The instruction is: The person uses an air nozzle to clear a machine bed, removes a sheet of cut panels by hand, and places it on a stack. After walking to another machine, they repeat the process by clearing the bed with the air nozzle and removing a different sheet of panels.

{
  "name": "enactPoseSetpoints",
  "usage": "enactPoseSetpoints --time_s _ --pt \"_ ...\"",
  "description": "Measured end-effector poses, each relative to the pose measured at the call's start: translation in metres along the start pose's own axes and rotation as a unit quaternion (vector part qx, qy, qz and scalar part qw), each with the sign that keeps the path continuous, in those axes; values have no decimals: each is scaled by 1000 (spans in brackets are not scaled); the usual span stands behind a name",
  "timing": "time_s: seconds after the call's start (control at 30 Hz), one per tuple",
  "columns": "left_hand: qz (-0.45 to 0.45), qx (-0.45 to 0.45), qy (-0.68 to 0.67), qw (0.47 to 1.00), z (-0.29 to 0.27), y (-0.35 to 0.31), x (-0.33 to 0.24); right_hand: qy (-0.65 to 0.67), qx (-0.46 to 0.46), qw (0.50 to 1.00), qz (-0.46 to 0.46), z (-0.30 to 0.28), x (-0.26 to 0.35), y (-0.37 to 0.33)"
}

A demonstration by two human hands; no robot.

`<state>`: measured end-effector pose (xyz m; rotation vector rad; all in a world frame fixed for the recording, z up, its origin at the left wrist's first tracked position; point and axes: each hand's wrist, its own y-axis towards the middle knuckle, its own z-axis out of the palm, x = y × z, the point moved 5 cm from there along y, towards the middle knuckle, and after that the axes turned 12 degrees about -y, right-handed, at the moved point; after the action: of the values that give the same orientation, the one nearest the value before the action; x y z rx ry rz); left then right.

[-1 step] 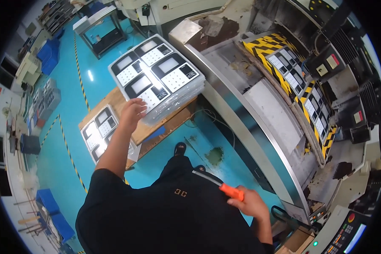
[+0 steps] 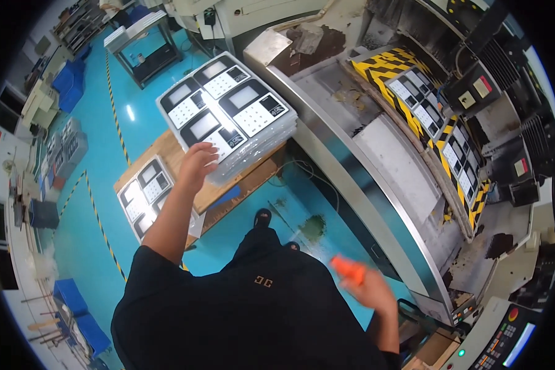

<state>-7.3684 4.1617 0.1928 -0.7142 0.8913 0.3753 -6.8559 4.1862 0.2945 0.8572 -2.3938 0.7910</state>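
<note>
On a wooden table stands a tall stack of black-and-white printed panels [image 2: 228, 102], layered in clear plastic. My left hand [image 2: 198, 165] is at its near left corner, its slightly bent fingers apart over the top panel's edge. A lower set of similar panels [image 2: 147, 188] lies on the table by my left forearm. In front of my body, at the right, my right hand [image 2: 371, 290] is closed round the orange handle of a tool [image 2: 348, 270]. Motion blurs this hand, and the tool's thin shaft cannot be made out now.
The wooden table [image 2: 213, 194] stands ahead of me. On the right, an open machine [image 2: 388, 154] holds more panels [image 2: 416, 98] on a yellow-and-black striped fixture. A control panel [image 2: 502, 345] is at the lower right. Blue bins [image 2: 74, 302] and a small trolley [image 2: 143, 58] stand farther off.
My right hand has turned and shifted slightly with the orange-handled tool, whose thin pale shaft showed before. My left hand stays at the stack's corner.
</note>
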Motion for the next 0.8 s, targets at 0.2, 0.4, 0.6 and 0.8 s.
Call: enactPoseSetpoints --time_s 0.2,0.4,0.6,0.8 --pt "89 163 200 962 97 62 4 9 -107 980 168 -28 19 14" --pt "372 303 533 697 188 100 11 -88 75 960 256 94 -101 43" --pt "430 377 636 518 226 144 37 71 210 844 489 242 -184 8" --pt "412 428 620 513 237 158 32 121 191 824 519 280 -182 17"
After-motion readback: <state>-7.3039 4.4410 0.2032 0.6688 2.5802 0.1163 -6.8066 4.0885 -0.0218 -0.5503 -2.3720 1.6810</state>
